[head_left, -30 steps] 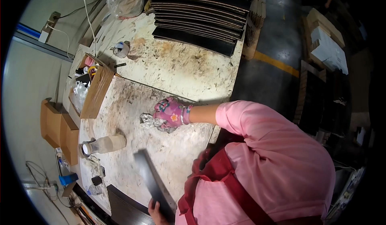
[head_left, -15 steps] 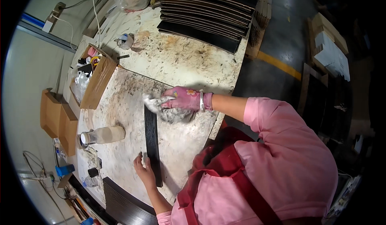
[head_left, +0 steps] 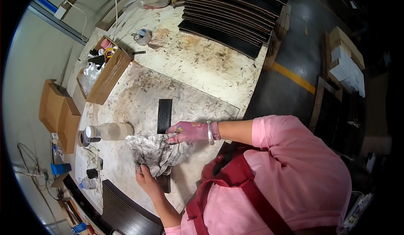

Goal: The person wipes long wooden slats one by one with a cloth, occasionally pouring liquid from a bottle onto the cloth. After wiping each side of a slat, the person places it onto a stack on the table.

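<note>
A crumpled white rag (head_left: 152, 151), smudged grey and black, is bunched under my right hand (head_left: 189, 132), which wears a pink flower-patterned glove and grips it. The rag lies across a narrow black board (head_left: 164, 113) on the worktable. Above the rag the board's far part shows a dark grain; its near end emerges below, and the middle is covered. My bare left hand (head_left: 147, 180) is at the rag's near-left edge, left of the board's near end. Its fingers look slightly apart, with dark-stained tips touching the cloth.
A capped bottle (head_left: 111, 131) lies left of the rag. Beyond are an open carton of supplies (head_left: 110, 77), a small jar (head_left: 142, 37) and stacked black boards (head_left: 227, 20). More dark boards (head_left: 126, 205) lie near left. The stained table (head_left: 202, 75) ends at the right above the floor.
My right hand has drawn the rag toward me along the board, uncovering its far end. The rag is more spread out and now meets my left hand, which has shifted slightly.
</note>
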The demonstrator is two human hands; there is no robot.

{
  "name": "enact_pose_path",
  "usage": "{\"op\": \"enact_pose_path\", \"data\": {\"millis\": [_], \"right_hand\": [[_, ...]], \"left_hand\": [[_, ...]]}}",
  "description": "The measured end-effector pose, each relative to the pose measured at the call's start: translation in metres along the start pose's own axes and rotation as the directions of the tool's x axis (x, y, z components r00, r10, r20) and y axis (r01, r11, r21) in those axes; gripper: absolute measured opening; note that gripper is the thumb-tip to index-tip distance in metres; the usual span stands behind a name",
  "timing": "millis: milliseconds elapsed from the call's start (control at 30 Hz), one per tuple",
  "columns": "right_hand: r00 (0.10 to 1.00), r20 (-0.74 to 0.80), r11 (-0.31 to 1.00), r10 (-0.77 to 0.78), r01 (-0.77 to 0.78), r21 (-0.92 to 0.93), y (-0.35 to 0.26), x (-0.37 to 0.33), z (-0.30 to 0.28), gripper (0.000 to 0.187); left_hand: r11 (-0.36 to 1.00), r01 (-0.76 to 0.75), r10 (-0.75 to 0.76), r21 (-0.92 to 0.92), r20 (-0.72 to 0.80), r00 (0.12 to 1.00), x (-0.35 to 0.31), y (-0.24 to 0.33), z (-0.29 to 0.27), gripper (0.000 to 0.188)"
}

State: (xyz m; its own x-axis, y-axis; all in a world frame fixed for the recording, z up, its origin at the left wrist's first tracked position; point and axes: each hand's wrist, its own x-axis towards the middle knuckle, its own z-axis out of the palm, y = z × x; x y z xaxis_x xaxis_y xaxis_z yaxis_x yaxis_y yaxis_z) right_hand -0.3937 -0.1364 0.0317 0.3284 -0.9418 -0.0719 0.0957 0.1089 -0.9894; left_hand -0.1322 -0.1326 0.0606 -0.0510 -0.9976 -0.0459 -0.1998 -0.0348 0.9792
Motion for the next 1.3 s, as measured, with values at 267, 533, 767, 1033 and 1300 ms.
{"op": "enact_pose_path", "data": {"millis": [267, 533, 767, 1033, 1300], "right_hand": [[0.969, 0.243, 0.997, -0.036, 0.019, 0.069, -0.006, 0.007, 0.035, 0.043], [0.857, 0.098, 0.704, 0.507, -0.476, 0.527, 0.004, 0.017, 0.060, 0.041], [0.911, -0.411, 0.990, 0.030, -0.083, -0.113, -0.062, 0.110, 0.005, 0.037], [0.577, 0.172, 0.015, -0.799, 0.305, -0.952, -0.079, 0.225, 0.092, 0.055], [0.683, -0.073, 0.414, -0.726, 0.350, -0.840, -0.077, 0.169, 0.072, 0.073]], "left_hand": [[0.849, -0.247, 0.292, 0.468, -0.025, 0.956, -0.001, 0.008, 0.008, 0.032], [0.990, -0.012, 0.020, 0.138, -0.058, 0.998, 0.025, -0.011, -0.049, 0.040], [0.950, -0.235, 0.228, 0.204, 0.061, 0.972, 0.142, -0.058, -0.100, 0.092], [0.984, -0.178, 0.178, -0.017, 0.191, 0.965, 0.216, -0.098, -0.045, 0.089], [0.980, -0.101, 0.150, -0.172, 0.304, 0.941, 0.239, -0.122, -0.036, 0.072]]}}
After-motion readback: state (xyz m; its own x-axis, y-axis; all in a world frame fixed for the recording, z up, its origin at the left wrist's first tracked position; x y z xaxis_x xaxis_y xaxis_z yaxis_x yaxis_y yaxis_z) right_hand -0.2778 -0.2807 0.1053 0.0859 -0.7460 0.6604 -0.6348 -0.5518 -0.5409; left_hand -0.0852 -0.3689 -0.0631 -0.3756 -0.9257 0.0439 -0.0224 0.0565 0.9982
